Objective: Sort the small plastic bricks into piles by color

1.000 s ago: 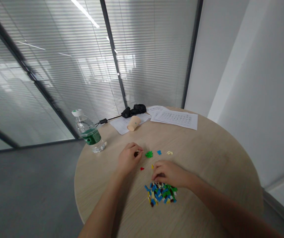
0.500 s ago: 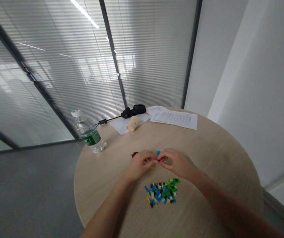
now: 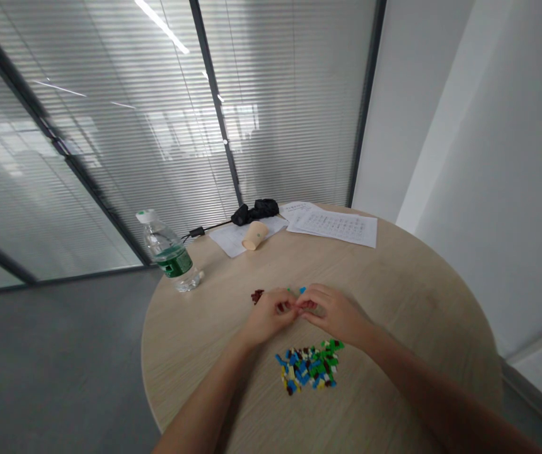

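My left hand (image 3: 270, 317) and my right hand (image 3: 332, 313) meet at the fingertips above the round wooden table (image 3: 408, 315). Between them a small red brick (image 3: 307, 305) shows only in part, pinched in the fingers. Just beyond my left hand lies a dark red brick cluster (image 3: 257, 296). A blue brick (image 3: 302, 290) and a green bit (image 3: 289, 290) peek out behind my fingers. Nearer me, below both hands and untouched, is a loose pile of tiny plastic bricks (image 3: 307, 369) in blue, green, yellow and brown.
A water bottle with a green label (image 3: 170, 255) stands at the table's left edge. Further back are a tipped paper cup (image 3: 254, 235), printed sheets (image 3: 334, 227), a black bundle (image 3: 254, 213) and a cable (image 3: 196, 232). Glass walls with blinds stand behind.
My hands have come together from their separate spots. The red brick has left the table, and the dark cluster now lies on it. Little has changed in the last half second.
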`<state>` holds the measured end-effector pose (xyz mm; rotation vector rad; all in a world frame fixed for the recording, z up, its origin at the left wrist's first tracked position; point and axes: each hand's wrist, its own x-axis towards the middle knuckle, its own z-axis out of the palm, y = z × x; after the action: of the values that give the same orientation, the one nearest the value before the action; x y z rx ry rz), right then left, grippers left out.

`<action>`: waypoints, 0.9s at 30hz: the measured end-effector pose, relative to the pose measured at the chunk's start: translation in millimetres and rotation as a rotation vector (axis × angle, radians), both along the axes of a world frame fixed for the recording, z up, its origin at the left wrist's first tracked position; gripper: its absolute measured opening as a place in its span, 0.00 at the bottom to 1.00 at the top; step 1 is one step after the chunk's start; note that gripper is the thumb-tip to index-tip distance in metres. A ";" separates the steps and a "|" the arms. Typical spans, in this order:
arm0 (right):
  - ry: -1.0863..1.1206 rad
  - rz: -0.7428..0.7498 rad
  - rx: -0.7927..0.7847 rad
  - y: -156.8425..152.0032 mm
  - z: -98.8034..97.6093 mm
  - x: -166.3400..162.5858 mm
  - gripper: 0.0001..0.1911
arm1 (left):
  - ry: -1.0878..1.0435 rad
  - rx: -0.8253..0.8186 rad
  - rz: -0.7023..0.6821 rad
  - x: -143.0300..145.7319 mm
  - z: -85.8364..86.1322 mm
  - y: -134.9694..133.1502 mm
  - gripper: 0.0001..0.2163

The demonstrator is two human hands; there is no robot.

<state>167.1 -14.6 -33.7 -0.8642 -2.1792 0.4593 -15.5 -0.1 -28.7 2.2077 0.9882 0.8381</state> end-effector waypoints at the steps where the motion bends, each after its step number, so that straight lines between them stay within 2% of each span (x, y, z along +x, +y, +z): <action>1: -0.002 0.003 0.001 0.0 -0.2 -0.1 0.05 | 0.000 -0.012 0.005 0.3 0.0 -0.3 0.04; 4: -0.015 -0.007 0.002 0.2 -0.5 0.1 0.08 | 0.035 -0.019 0.042 -3.6 0.9 1.5 0.04; 6: -0.008 -0.027 0.009 0.8 -0.5 0.9 0.10 | 0.073 0.022 0.115 -12.1 2.3 5.9 0.05; 10: 0.015 -0.070 0.000 2.4 -0.3 3.0 0.13 | 0.235 0.193 0.419 -38.6 6.7 18.4 0.06; 14: -0.023 -0.081 0.013 3.6 -0.9 3.8 0.12 | 0.428 0.116 0.588 -56.3 8.8 26.1 0.08; 18: -0.060 -0.078 0.031 4.1 -2.0 3.9 0.11 | 0.518 0.027 0.629 -57.6 7.8 26.8 0.09; 27: -0.118 -0.069 0.016 4.1 -2.2 4.0 0.08 | 0.595 0.011 0.608 -56.9 6.9 27.7 0.11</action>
<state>171.1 -10.5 -35.9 -0.9772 -2.2486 0.3648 -72.4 27.5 -21.8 2.2291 2.0061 0.4057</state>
